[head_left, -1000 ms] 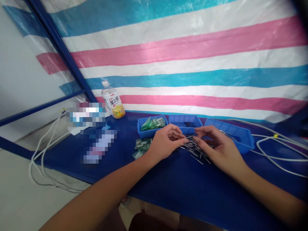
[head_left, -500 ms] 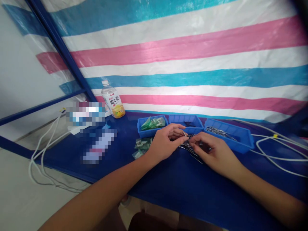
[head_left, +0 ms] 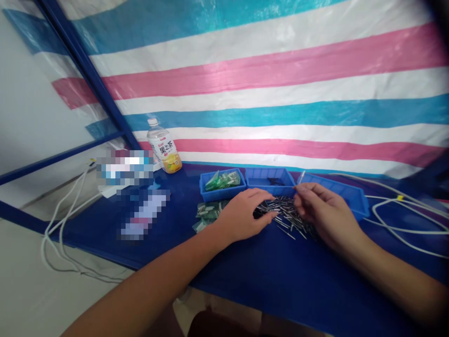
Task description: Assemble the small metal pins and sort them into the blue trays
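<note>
A loose pile of thin metal rods (head_left: 289,216), some dark and some silvery, lies on the blue table. My left hand (head_left: 243,213) rests at the pile's left side, thumb and fingers apart, with nothing visible between them. My right hand (head_left: 322,208) pinches one slim silvery rod (head_left: 301,178), its tip pointing up, in front of the right blue bin (head_left: 354,199). That bin's contents are mostly hidden behind the hand. The middle blue bin (head_left: 259,187) holds a few dark rods. Green packets (head_left: 222,179) lie in the left blue bin (head_left: 220,194).
More small clear packets (head_left: 206,213) lie left of my left hand. A drink bottle (head_left: 164,147) stands at the back left. White cables (head_left: 389,220) loop across the right side and hang (head_left: 61,234) off the left edge. A striped sheet (head_left: 245,84) hangs behind.
My right hand has moved up and right, away from my left hand, with a rod in its pinch. My left fingers have spread apart, and more of the pile shows between the hands.
</note>
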Action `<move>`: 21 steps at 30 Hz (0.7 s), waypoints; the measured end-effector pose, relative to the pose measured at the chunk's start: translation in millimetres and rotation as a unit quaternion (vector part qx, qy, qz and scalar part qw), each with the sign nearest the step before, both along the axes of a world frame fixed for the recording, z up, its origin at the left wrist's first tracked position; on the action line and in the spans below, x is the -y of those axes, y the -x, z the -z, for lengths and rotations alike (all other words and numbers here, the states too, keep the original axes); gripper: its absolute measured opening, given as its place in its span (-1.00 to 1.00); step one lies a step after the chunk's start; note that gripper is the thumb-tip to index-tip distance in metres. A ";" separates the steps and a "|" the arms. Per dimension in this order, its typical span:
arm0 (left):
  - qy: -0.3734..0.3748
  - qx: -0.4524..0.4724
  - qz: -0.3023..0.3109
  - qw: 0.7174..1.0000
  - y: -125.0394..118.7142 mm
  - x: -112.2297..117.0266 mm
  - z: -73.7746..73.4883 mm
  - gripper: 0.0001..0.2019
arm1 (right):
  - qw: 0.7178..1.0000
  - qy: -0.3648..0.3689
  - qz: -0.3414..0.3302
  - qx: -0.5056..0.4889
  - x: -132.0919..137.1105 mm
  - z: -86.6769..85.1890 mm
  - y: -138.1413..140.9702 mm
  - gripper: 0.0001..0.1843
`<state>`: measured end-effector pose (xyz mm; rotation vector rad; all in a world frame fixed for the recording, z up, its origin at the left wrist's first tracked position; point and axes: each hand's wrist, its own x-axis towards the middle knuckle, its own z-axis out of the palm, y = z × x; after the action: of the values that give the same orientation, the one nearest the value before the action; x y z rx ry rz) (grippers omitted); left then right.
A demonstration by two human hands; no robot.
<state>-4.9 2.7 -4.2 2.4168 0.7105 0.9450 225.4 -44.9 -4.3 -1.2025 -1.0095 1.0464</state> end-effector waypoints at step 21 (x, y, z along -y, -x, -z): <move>0.019 -0.011 -0.047 0.999 3.4 -10.8 5.3 -0.78 | 0.998 0.036 -0.021 -0.048 4.7 -4.8 6.1 -0.66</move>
<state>-8.3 13.5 -9.5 2.3820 0.8480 0.9336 219.3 -49.5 0.5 -1.1829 -0.9332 1.1715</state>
